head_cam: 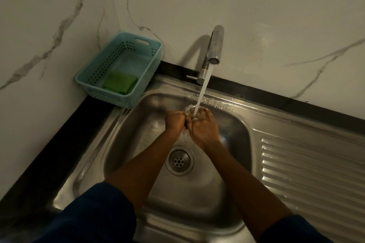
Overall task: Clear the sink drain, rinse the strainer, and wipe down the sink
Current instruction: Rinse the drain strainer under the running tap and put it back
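Both my hands meet over the steel sink (233,124), under the stream of water running from the tap (214,49). My left hand (174,121) is curled into a fist. My right hand (203,127) presses against it with bent fingers. At their fingertips a small shiny round piece, apparently the strainer (190,109), catches the stream; splash hides most of it. The drain (179,161) lies below my wrists, its ring of small holes in view.
A teal plastic basket (92,83) stands at the sink's back left corner with a folded green cloth (119,83) inside. A ribbed draining board (312,173) lies to the right. Marble walls rise behind and to the left.
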